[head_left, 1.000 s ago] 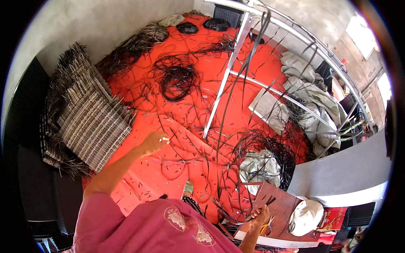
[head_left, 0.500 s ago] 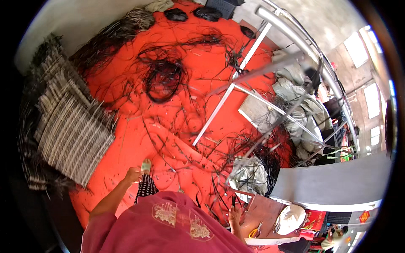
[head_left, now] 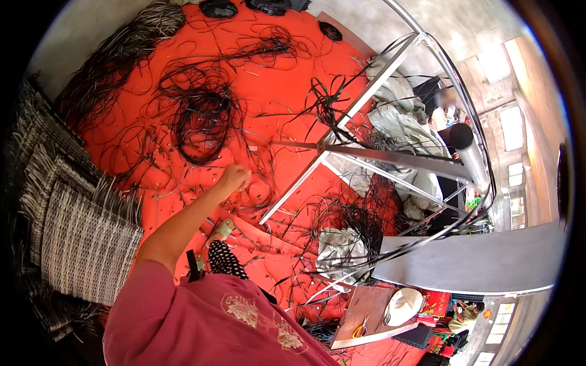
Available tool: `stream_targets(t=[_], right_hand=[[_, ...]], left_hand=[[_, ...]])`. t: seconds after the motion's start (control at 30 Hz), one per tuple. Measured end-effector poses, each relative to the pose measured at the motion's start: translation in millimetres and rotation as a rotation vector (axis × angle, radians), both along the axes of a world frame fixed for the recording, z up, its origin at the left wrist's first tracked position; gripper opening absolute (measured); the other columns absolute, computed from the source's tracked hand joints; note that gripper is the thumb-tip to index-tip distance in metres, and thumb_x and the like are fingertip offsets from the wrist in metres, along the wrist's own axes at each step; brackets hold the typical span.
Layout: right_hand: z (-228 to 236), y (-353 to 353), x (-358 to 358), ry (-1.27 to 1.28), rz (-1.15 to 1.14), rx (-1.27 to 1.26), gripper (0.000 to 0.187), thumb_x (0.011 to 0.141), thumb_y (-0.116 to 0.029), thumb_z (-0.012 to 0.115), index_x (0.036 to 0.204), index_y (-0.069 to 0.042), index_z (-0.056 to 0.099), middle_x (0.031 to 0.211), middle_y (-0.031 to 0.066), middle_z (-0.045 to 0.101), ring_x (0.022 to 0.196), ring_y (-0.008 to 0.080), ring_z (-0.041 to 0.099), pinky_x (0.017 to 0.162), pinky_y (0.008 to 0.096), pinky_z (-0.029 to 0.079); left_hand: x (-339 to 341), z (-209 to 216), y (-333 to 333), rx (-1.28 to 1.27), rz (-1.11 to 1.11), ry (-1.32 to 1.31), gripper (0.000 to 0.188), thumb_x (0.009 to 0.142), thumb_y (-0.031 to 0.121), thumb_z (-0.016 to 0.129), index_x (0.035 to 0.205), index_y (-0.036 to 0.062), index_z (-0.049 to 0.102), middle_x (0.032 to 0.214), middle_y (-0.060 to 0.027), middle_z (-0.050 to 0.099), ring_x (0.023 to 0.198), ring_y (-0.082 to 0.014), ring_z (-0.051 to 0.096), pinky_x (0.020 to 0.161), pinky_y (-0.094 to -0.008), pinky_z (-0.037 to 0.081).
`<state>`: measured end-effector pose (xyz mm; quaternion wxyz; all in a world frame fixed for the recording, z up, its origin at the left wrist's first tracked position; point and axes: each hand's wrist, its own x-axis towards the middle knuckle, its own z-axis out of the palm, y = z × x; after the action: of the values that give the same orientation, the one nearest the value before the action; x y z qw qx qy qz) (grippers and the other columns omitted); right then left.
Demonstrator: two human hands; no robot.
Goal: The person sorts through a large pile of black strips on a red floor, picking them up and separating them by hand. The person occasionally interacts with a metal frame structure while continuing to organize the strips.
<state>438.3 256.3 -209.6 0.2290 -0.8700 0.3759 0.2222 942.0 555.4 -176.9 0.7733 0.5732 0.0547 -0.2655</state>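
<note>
My left hand (head_left: pixel 234 178) reaches forward over the red floor covering, its fingers curled into a loose fist. Nothing shows sticking out of it. Closest ahead of it lies a tangled coil of black strips (head_left: pixel 204 125), apart from the hand. My right hand is out of sight. A short dark flat piece (head_left: pixel 193 266) juts up beside my red shirt; what holds it is hidden. Below my left forearm, a foot in a pale green slipper (head_left: pixel 224 229) stands on the red covering.
Woven grey-and-black panels (head_left: pixel 91 241) are stacked at the left. A metal tube frame (head_left: pixel 390 160) spans the right, near white sacks (head_left: pixel 403 131) and a grey curved surface (head_left: pixel 470 262). Yellow-handled scissors (head_left: pixel 359 331) and a white hat (head_left: pixel 403 307) lie on a brown table (head_left: pixel 372 305). Other people appear farther right.
My left arm has swung forward and up from my side. My right hand, earlier near the table with a dark thing, has left view. The scene has shifted as I moved and turned.
</note>
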Motion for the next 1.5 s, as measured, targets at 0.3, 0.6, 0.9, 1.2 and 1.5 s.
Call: stream_targets(t=[0.3,0.6,0.9,1.2,1.5], right_hand=[[19,42,115,-0.197,-0.187,0.109,0.030,0.087,-0.026,0.042,0.067,-0.007,0.055,0.060,0.0103,0.055,0.055,0.0265,0.055,0.047,0.0380,0.043],[29,107,164,-0.205,-0.477,0.089,0.032,0.087,-0.027,0.042,0.066,-0.007,0.055,0.057,0.0099,0.054,0.052,0.0261,0.054,0.046,0.0386,0.041],[50,191,247,-0.240,-0.808,-0.041,0.034,0.087,-0.029,0.042,0.065,-0.006,0.055,0.054,0.0096,0.054,0.049,0.0257,0.053,0.045,0.0392,0.040],[118,182,377,-0.699,-1.000,-0.297,0.029,0.084,-0.023,0.051,0.062,-0.007,0.041,0.048,0.0001,0.035,0.039,0.0103,0.035,0.035,0.0277,0.028],[306,137,607,-1.297,-0.641,0.436,0.017,0.085,-0.017,0.055,0.086,0.000,0.052,0.052,-0.0066,0.031,0.038,0.0025,0.025,0.035,0.0207,0.019]], left_hand=[[167,-25,-121,-0.466,0.192,0.250,0.026,0.093,0.020,0.043,0.092,-0.0048,0.052,0.084,-0.0184,0.059,0.076,-0.0284,0.061,0.068,-0.0384,0.055],[269,-41,-224,-0.663,0.309,0.453,0.010,0.083,0.006,0.047,0.078,-0.0003,0.054,0.075,-0.0120,0.056,0.074,-0.0254,0.056,0.076,-0.0420,0.049],[358,1,-233,-1.206,0.007,0.647,0.021,0.086,0.024,0.056,0.089,0.0035,0.058,0.080,-0.0082,0.065,0.071,-0.0238,0.063,0.064,-0.0362,0.054],[431,120,-126,-0.865,-0.463,-0.165,0.033,0.069,0.005,0.070,0.100,-0.0003,0.060,0.098,-0.0109,0.063,0.084,-0.0217,0.062,0.077,-0.0364,0.050],[400,192,-92,-0.833,-0.546,-0.246,0.041,0.068,-0.010,0.065,0.106,0.0037,0.055,0.090,-0.0061,0.061,0.085,-0.0186,0.061,0.073,-0.0305,0.052]])
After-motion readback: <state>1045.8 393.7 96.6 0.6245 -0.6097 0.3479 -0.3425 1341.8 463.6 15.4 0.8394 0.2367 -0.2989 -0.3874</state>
